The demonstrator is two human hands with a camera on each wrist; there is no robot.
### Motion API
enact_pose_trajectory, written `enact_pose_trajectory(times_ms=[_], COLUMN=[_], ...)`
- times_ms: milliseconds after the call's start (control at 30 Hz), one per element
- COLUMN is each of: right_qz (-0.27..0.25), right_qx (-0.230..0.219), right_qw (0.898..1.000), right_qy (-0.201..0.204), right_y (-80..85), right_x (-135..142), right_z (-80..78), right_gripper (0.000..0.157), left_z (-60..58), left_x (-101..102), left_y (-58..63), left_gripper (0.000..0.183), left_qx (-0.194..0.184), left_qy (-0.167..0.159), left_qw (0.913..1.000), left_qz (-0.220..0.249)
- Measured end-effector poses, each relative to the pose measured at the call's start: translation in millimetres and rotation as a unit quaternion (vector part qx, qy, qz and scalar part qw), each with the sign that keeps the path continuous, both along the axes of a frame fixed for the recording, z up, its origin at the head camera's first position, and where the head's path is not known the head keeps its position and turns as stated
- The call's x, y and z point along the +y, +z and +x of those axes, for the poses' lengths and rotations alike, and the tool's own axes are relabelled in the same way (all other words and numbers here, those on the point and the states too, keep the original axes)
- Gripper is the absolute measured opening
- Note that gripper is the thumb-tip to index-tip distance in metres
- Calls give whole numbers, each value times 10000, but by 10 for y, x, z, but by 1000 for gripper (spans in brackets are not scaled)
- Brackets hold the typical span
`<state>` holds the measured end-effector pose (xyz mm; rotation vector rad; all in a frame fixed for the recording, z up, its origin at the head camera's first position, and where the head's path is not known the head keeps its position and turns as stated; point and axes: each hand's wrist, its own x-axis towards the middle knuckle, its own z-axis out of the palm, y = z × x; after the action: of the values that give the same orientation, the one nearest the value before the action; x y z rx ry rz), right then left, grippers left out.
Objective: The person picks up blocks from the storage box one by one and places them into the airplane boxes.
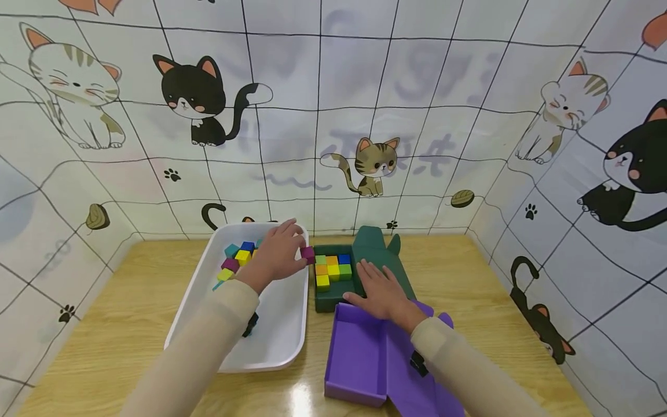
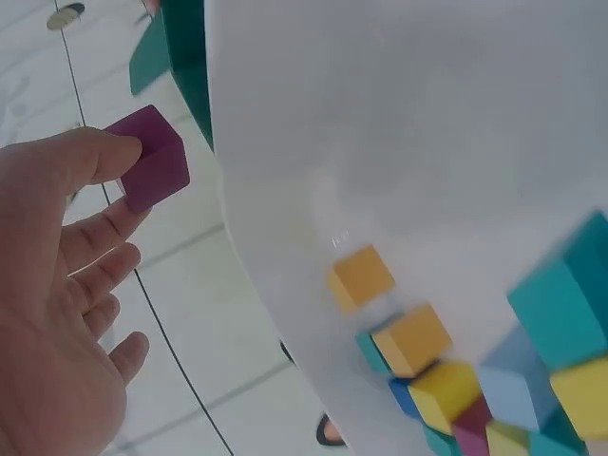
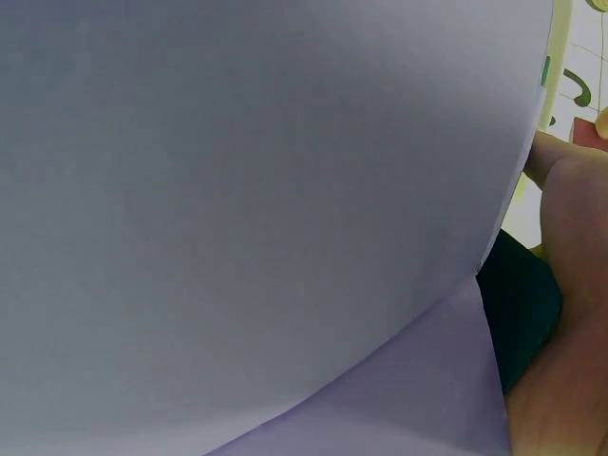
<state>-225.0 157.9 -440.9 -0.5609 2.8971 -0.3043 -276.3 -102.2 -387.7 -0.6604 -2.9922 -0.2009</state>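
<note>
Between thumb and fingertips, my left hand (image 1: 280,252) pinches a purple cube (image 1: 308,255) over the right rim of the white tray (image 1: 281,347). The green box (image 1: 333,302) stands just right of that cube, its lid folded back to the right. Inside lie several cubes, among them a yellow cube (image 1: 322,282), an orange cube (image 1: 332,260) and a blue cube (image 1: 344,259). My right hand (image 1: 383,292) rests with spread fingers on the green box's lid near its hinge side. In the left wrist view the pinched cube (image 2: 157,166) shows beyond the tray's edge.
A purple box (image 1: 356,353) with its lid laid back stands in front of the green box, under my right forearm. Several cubes, including a yellow cube (image 1: 242,257), lie at the tray's far end. A cat-patterned curtain (image 1: 318,133) rises behind the wooden table (image 1: 469,324).
</note>
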Motion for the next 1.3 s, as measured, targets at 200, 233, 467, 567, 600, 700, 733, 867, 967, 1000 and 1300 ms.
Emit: enact_pose_trajectory(times_ms=[200, 233, 467, 567, 600, 700, 733, 867, 967, 1000, 1300], right_qz=[100, 135, 113, 116, 116, 127, 132, 96, 122, 147, 168], right_qx=[-38, -60, 10, 45, 57, 90, 117, 196, 156, 135, 95], right_qw=[9999, 9999, 9999, 9999, 9999, 9999, 9998, 9998, 9998, 9998, 9998], right_qy=[-70, -81, -75, -77, -79, -46, -34, 7, 8, 1, -7], right_y=[-30, -36, -64, -71, -66, -41, -41, -40, -51, -57, -29], right_x=[-8, -8, -3, 1, 3, 14, 23, 44, 45, 44, -2], right_z=[-12, -14, -17, -21, -20, -22, -28, -43, -45, -46, -34], right_gripper=[86, 86, 86, 87, 87, 86, 86, 86, 86, 86, 85], left_z=[46, 50, 41, 21, 14, -18, -26, -47, -45, -44, -52], left_x=[285, 326, 528, 566, 577, 607, 621, 665, 678, 680, 659], left_y=[-50, -63, -209, -269, -286, -340, -351, -387, -408, -416, -486], left_gripper=[30, 31, 34, 31, 30, 29, 29, 30, 29, 29, 30], left_qx=[-163, -198, -239, -278, -302, -383, -413, -504, -582, -604, -674], left_qy=[-332, -372, -631, -702, -709, -737, -739, -745, -751, -754, -545], left_qw=[9992, 9989, 9965, 9958, 9957, 9950, 9949, 9947, 9944, 9942, 9935], left_qz=[-158, -201, -489, -517, -514, -558, -556, -498, -453, -466, -743])
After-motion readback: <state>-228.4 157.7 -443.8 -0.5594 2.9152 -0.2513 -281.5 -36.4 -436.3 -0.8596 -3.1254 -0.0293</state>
